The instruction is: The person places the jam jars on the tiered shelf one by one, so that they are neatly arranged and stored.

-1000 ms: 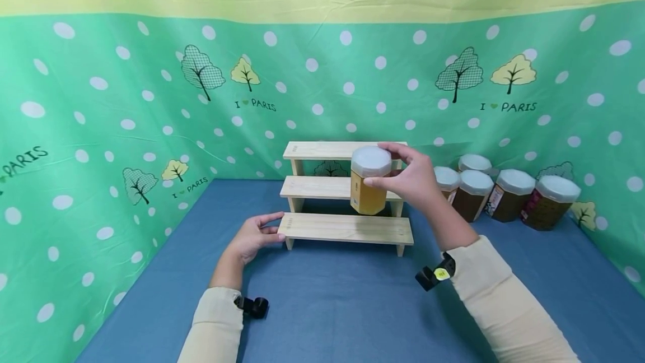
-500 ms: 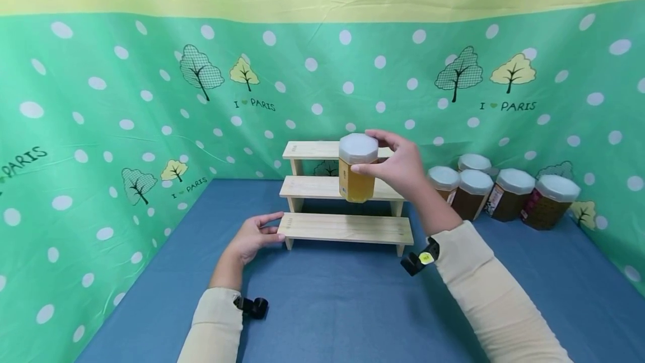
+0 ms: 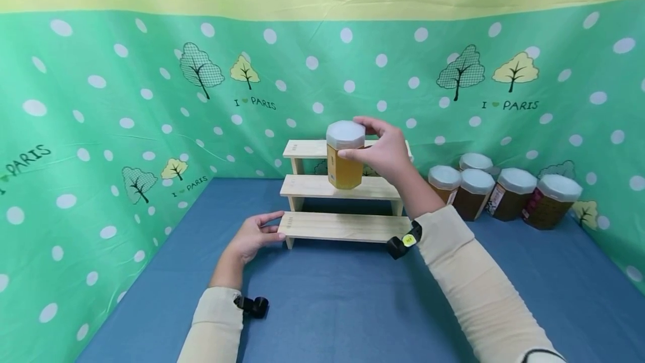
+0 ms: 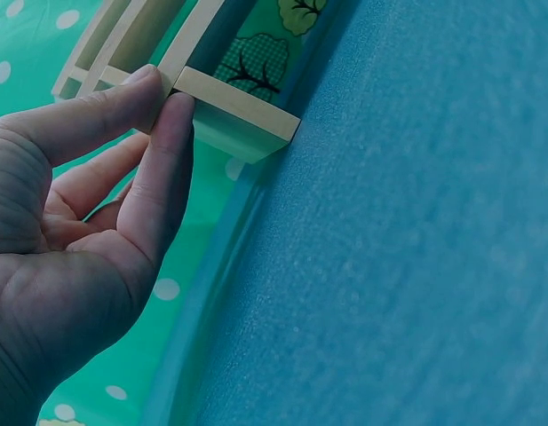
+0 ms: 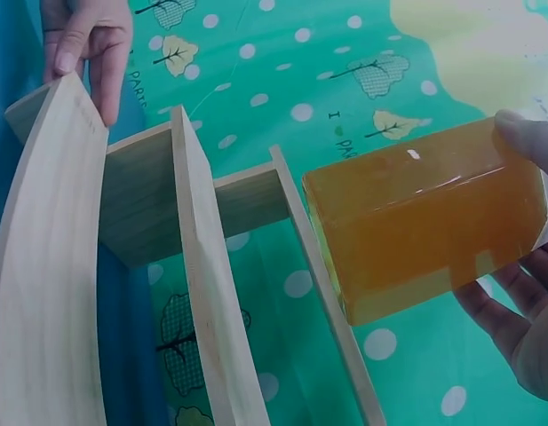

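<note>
A jar of honey-coloured contents [image 3: 345,168] with a white lid is held upright by my right hand [image 3: 387,153], thumb on the near side and fingers behind the lid. It hangs in front of the top board of a three-tier wooden display stand [image 3: 342,226]. In the right wrist view the amber jar [image 5: 424,226] appears apart from the boards. My left hand [image 3: 252,238] is at the left end of the lowest board. Seen from the left wrist, thumb and index finger of the left hand [image 4: 87,213] pinch the corner of that wooden board [image 4: 238,105].
Several jars with white lids stand grouped on the blue table cover [image 3: 322,307] to the right of the stand, among them a dark brown jar [image 3: 471,200] and a jar with a reddish label [image 3: 546,206]. A green dotted cloth [image 3: 312,88] hangs behind.
My right hand has carried the jar up and to the left, from the stand's right part toward its middle, level with the upper tiers. My left hand has stayed at the board's end.
</note>
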The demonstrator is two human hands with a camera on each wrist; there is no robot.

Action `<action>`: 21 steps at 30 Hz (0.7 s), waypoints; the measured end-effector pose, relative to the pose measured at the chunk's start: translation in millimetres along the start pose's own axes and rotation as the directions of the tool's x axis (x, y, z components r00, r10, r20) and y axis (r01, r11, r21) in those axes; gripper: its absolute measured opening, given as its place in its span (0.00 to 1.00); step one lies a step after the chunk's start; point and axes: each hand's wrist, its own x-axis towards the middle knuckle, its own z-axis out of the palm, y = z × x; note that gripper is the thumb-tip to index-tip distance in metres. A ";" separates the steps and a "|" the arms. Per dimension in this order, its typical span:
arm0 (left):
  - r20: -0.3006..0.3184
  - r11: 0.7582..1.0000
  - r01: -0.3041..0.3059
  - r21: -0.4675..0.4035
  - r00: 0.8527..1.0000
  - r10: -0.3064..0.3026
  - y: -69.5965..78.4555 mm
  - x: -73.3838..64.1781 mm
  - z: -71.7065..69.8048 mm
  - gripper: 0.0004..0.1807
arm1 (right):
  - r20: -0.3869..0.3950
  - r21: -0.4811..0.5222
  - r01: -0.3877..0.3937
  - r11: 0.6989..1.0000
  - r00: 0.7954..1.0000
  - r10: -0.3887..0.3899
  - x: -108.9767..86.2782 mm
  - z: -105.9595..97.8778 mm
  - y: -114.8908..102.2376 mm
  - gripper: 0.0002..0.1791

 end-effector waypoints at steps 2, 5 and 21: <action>-0.002 1.000 0.001 -0.002 1.000 -0.001 0.3 0.1 -0.2 0.36 | -0.006 -0.003 -0.006 1.000 1.000 0.006 4.7 2.6 -0.2 0.42; -0.002 1.000 0.004 0.003 1.000 -0.004 0.4 -0.1 -0.4 0.36 | -0.017 -0.015 -0.020 1.000 1.000 0.020 12.2 6.7 0.3 0.42; 0.019 1.000 -0.013 0.010 1.000 0.013 0.5 -2.4 -0.5 0.37 | -0.040 -0.001 -0.072 0.997 0.997 0.072 38.3 23.5 -7.7 0.43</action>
